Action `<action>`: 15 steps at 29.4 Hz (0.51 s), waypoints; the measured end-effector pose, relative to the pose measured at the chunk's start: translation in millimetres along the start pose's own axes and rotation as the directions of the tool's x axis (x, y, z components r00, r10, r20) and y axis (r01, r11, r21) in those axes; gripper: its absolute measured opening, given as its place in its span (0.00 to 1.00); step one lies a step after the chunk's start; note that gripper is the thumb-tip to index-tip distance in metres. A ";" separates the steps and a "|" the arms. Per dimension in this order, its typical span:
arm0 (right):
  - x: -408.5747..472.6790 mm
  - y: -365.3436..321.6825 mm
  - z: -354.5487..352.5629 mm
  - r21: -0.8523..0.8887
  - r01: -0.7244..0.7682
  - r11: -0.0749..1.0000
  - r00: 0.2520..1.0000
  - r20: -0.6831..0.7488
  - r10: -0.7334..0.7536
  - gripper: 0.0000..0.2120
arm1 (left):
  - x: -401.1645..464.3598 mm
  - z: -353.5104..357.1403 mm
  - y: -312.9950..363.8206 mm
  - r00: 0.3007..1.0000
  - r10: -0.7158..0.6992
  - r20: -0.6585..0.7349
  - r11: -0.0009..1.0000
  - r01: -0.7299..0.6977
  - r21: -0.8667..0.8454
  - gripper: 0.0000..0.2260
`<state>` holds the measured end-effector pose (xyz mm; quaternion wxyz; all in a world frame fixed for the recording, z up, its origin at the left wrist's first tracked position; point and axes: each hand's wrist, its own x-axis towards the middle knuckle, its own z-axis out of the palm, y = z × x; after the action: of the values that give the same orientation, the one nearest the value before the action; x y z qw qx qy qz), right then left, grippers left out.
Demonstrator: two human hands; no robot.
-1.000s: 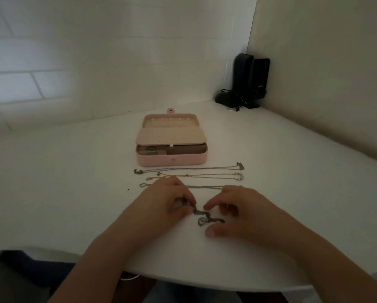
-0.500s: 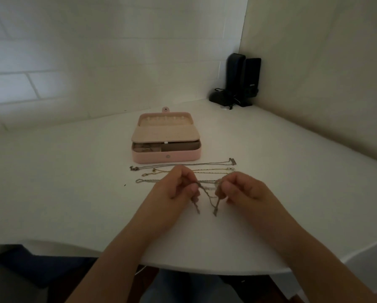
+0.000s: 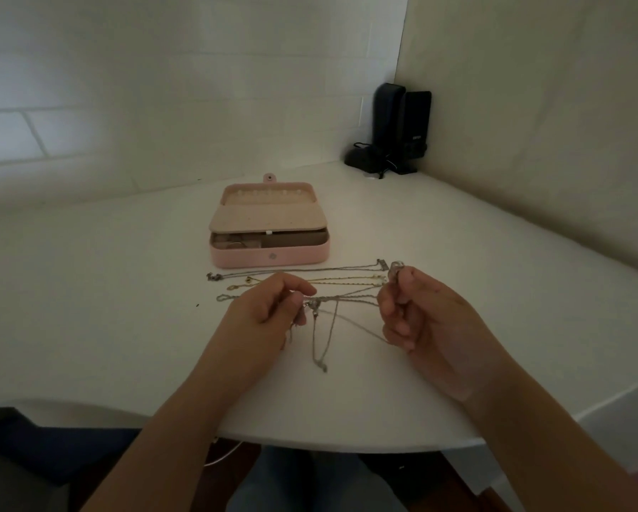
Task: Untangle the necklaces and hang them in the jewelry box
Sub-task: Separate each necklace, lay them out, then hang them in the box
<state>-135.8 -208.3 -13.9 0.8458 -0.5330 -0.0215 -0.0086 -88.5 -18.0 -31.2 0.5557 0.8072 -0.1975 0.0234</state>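
Left hand point(image 3: 269, 308) and right hand point(image 3: 417, 312) pinch thin silver chain point(image 3: 326, 334), loops dangling over smooth white table point(image 3: 88, 308); pink rounded box point(image 3: 269, 258) open.

Both hands hover above the table point(image 3: 88, 327), just in front of the pink box point(image 3: 269, 257). The left hand point(image 3: 262, 312) and right hand point(image 3: 417, 312) pinch a silver chain point(image 3: 325, 334) stretched between them, loops dangling. Three necklaces point(image 3: 310, 280) lie in rows between hands and box.

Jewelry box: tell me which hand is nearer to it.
Left. The left hand sits just in front of the jewelry box; the right hand is farther off, toward its right.
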 end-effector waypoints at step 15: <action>-0.6 0.2 -9.8 0.050 -0.038 0.998 0.995 0.097 0.033 0.20 | -4.1 -2.6 4.1 0.999 0.030 0.036 0.999 -0.032 0.043 0.04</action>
<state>-136.1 -217.0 -18.3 0.8573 -0.5110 -0.0531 0.0328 -93.2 -15.7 -27.6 0.5339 0.8163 -0.2192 0.0222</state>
